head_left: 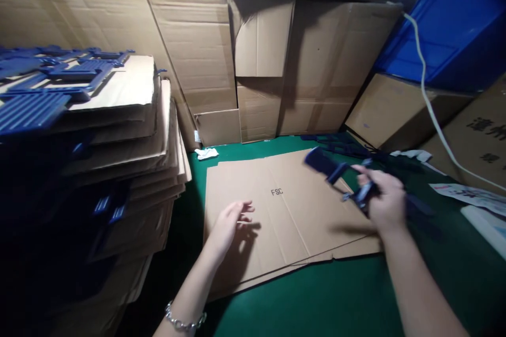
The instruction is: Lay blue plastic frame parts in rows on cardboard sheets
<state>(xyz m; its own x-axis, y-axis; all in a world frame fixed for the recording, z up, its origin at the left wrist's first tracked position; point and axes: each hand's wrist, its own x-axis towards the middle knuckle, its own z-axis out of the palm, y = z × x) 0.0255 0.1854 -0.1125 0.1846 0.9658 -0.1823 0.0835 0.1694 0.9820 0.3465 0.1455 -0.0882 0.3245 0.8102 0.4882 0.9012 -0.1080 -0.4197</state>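
My right hand [385,200] is closed around a dark blue plastic part [336,171], blurred by motion, held above the right side of a flat cardboard sheet [245,184]. That sheet bears the print "FSC" and lies on another sheet, its lower edges slightly askew. Over the left part of the cardboard hovers my left hand [233,221], fingers loosely curled and apart, with nothing in it. A silver chain bracelet circles the left wrist.
To the left rises a tall stack of cardboard sheets [158,131] layered with blue plastic parts [79,73]. Cardboard boxes [193,47] wall the back of the green table [316,295]. More dark blue parts [336,143] lie at the back right, near a white cable [425,84] and a blue bin [446,31].
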